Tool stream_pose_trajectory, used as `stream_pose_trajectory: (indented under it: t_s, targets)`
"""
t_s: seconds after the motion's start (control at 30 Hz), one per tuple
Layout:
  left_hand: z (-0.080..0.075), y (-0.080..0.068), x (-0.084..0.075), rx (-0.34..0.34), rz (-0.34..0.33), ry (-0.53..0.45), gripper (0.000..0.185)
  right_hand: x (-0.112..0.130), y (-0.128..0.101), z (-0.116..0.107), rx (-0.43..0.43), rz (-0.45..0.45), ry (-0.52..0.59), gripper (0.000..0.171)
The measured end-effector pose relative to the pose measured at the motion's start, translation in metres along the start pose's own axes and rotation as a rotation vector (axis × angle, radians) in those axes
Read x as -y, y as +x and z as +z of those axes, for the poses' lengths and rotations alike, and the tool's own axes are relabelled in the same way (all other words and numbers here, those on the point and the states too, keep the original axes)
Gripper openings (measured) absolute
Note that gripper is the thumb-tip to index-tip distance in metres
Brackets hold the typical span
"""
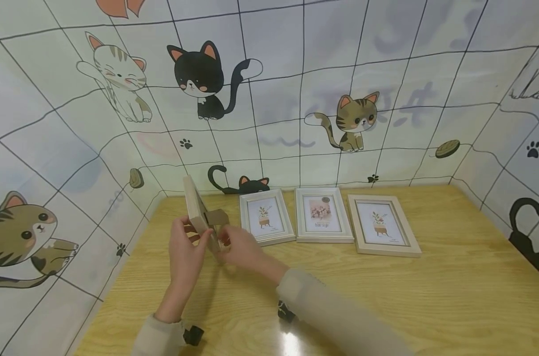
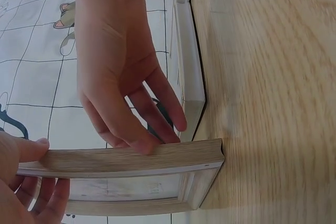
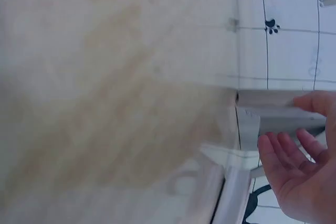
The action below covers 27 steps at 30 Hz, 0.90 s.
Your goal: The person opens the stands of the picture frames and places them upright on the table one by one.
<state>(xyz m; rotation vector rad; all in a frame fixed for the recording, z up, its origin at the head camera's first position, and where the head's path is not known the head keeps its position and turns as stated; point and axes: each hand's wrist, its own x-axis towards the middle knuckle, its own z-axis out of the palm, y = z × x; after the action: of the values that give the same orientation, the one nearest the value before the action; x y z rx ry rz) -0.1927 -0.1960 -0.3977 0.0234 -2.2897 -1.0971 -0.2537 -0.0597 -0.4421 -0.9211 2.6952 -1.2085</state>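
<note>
My left hand (image 1: 186, 254) grips a light wooden picture frame (image 1: 190, 200) by one side, fingers on one face and thumb across its edge. The frame is held upright, its corner close to the table at the left. Its back faces right, and a brown stand flap (image 1: 217, 216) sticks out from it. The right hand (image 1: 244, 249) is at the frame's back, below the flap. Its thumb (image 3: 310, 99) touches the frame's edge, while the other fingers (image 3: 283, 148) bend loosely behind, apart from one another.
To the right, a white picture frame (image 1: 243, 212), a second white frame (image 1: 301, 215) and a light wooden frame (image 1: 409, 227) stand in a row, leaning back. Behind them rises a wall (image 1: 282, 123) covered with cat drawings. All stand on a wood-grain table (image 1: 429, 296).
</note>
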Motion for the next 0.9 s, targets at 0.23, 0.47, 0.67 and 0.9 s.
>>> stream_pose_trajectory:
  t_s: [0.23,0.47,0.67,0.9]
  targets:
    - [-0.004,0.001,0.001,0.003,0.025,-0.001,0.046,0.000,0.008,-0.019,0.024,-0.017,-0.030,0.033]
    - [-0.010,0.004,0.006,0.037,0.066,0.008,0.045,0.001,0.021,-0.023,-0.065,-0.025,-0.157,0.043]
    - [-0.016,0.008,0.006,0.077,0.094,0.025,0.046,0.006,0.035,-0.021,-0.092,-0.004,-0.211,0.055]
    - [-0.020,0.006,0.007,0.097,0.097,0.040,0.046,0.009,0.042,-0.012,-0.103,-0.066,-0.323,0.051]
